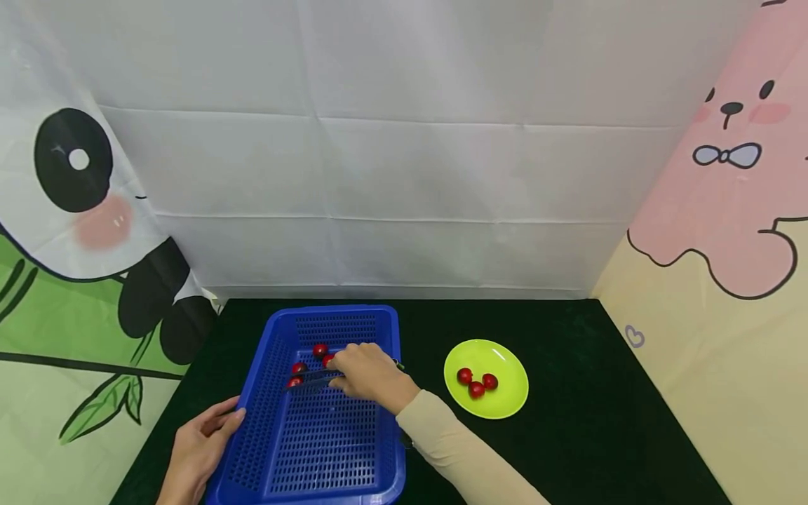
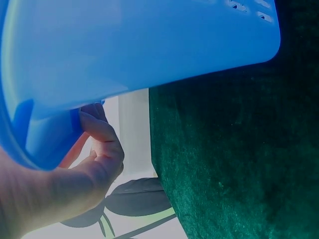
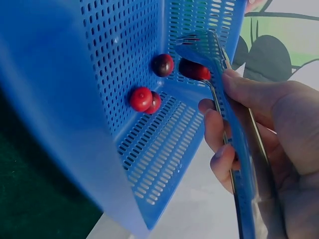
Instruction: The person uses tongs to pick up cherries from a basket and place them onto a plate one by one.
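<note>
A blue perforated plastic basket [image 1: 328,449] stands at the left of the table, tilted slightly in view. My left hand [image 1: 200,443] grips its left rim, thumb and fingers pinching the edge [image 2: 42,144]. In my right hand [image 1: 372,375] I hold shiny metal tongs [image 3: 238,129] with a fork-like tip, reaching down into the basket. One red cherry tomato [image 3: 203,72] shows between the two tong arms near their tips. More cherry tomatoes, among them one [image 1: 320,350] toward the back, lie on the basket floor, partly hidden behind my right hand in the head view.
Right of the basket, a lime-green plate [image 1: 463,344] holds three cherry tomatoes [image 1: 476,389]. Dark green cloth [image 1: 587,421] covers the table. A white curtain [image 1: 410,175] hangs behind, and printed cartoon sheets [image 1: 713,337] flank both sides.
</note>
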Available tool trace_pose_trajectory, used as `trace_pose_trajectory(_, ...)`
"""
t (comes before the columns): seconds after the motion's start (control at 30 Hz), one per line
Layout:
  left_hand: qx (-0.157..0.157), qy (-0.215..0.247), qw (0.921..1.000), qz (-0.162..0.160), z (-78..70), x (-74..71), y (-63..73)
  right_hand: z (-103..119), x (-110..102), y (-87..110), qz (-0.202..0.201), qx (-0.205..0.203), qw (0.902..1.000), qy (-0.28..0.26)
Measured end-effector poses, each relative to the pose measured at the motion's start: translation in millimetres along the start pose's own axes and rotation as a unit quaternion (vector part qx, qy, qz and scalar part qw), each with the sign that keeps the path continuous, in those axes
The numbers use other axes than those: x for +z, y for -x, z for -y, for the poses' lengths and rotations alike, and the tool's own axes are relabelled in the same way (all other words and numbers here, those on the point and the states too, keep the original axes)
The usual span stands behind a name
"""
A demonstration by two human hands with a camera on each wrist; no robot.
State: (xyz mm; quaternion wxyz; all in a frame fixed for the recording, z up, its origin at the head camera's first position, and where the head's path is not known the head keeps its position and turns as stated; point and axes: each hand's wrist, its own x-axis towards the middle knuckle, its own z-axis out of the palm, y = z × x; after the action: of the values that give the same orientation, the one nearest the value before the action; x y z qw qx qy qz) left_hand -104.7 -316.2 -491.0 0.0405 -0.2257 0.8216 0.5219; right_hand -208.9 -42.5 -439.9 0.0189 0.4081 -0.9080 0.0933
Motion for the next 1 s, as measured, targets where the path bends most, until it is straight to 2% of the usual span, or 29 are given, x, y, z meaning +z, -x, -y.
trace_pose_trajectory(0.57,-0.001,0.012,0.9999,0.007,1.3,0.9,0.1,-21,-9,24.7,-0.016,0.027,0.9942,-0.102)
trace_pose_trajectory(1.0,0.001,0.017,0.9998,0.002,2.3,2.3,0.5,-42,-9,46.4,-0.036,0.039,0.9904,-0.127)
